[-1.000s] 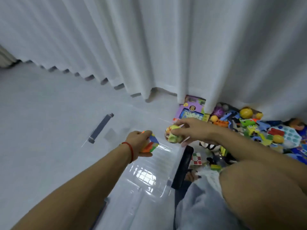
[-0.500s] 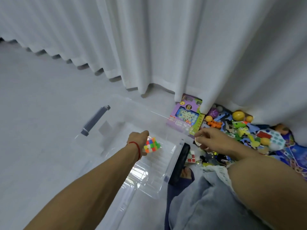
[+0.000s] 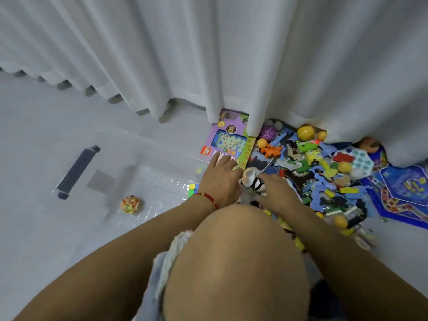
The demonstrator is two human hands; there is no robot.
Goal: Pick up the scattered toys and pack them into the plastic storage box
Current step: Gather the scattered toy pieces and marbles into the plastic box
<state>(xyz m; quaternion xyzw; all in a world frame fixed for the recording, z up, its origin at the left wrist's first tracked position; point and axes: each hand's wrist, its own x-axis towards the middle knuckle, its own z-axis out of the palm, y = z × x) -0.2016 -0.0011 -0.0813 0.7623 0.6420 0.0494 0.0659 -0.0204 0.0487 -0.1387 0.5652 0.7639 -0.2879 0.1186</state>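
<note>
The clear plastic storage box (image 3: 148, 172) stands on the floor at left. A multicoloured ball (image 3: 129, 204) lies inside it, and a colourful cube (image 3: 191, 190) shows partly behind my left wrist. My left hand (image 3: 222, 179), with a red bracelet, stretches past the box's right side with straight fingers that reach the purple toy package (image 3: 229, 140). It holds nothing. My right hand (image 3: 276, 193) lies on the toy pile (image 3: 324, 172), fingertips touching a white and black toy (image 3: 251, 180). My raised knee hides the near toys.
A white curtain (image 3: 231, 54) hangs down to the floor behind the box and drapes over the back of the pile. A blue game mat (image 3: 403, 188) lies at far right. The box's dark handle (image 3: 76, 172) faces left. Bare grey floor (image 3: 46, 239) surrounds the box.
The cube and the ball have left my hands and lie in the box. Both hands have moved right to the toy pile, and the view has swung right and down.
</note>
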